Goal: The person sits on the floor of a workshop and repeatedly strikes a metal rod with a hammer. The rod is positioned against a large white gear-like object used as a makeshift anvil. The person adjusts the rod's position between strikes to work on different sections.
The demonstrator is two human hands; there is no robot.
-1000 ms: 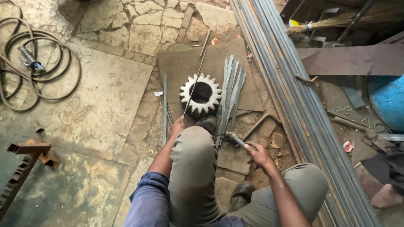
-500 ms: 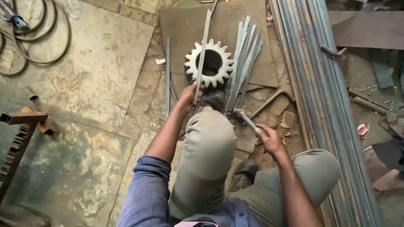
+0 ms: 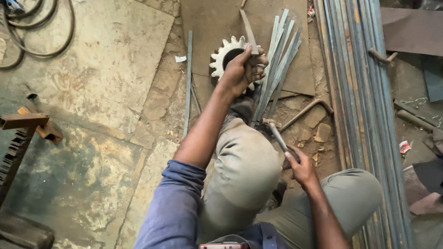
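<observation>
My left hand grips a long flat metal strip and holds it over a pale toothed gear wheel that lies on a brown steel plate. My right hand is closed on the handle of a hammer, whose head rests low near my knee. A loose bundle of several flat metal strips lies fanned out just right of the gear. My bent legs in khaki trousers fill the lower middle.
A long stack of steel bars runs along the right side. A single strip lies left of the gear. A bent rod, stone chunks, a coiled black cable at top left and a rusty frame at left.
My left hand has lifted up over the gear with the flat strip in it. The view has shifted closer and downward. My right hand stays low with the hammer.
</observation>
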